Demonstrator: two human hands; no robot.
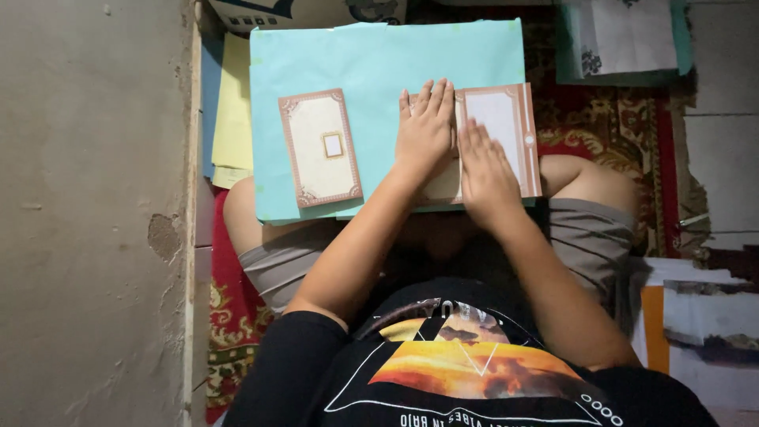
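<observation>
A seated person's left hand [424, 130] and right hand [484, 166] lie flat, fingers extended, gripping nothing, pressing a bordered cream card [506, 130] on a turquoise sheet [379, 59] across the lap. At nine o'clock lies a matching card [320, 148]. Uneven pressure could crease or shift the pressed card.

A rectangular cardboard box with dark printed graphics [304, 13] stands at the far edge, left of centre, partly hidden behind the stacked paper. A small square white label with a gold border [333, 145] sits at the centre of a cream rectangular card with a brown ornamental border [319, 148], left of centre. No signs or screens are visible.
</observation>
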